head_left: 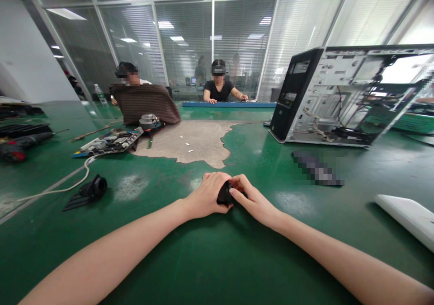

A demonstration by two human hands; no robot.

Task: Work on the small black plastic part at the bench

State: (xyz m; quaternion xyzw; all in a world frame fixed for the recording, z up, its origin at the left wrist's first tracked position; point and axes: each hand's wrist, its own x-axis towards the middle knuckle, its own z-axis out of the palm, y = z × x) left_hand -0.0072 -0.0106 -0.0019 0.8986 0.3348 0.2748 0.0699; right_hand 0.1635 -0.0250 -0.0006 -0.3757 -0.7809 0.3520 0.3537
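Observation:
Low over the green tabletop, my left hand (pixel 209 194) wraps round a small black object (pixel 224 194), whose exact kind I cannot make out. My right hand (pixel 249 199) meets it from the other side, with thumb and fingers pinching its right edge. Part of the object is covered by my fingers. To the left lies a black plastic part (pixel 90 190) with a round end and a ribbed flap. A blurred-out dark oblong thing (pixel 317 168) lies to the right, beyond my right hand.
An open computer case (pixel 296 92) stands at the back right. A circuit board (pixel 110 142) and a pale cable (pixel 77 183) lie on the left. A white slab-like object (pixel 407 212) rests at the right edge. Two people sit across the green table (pixel 190 260).

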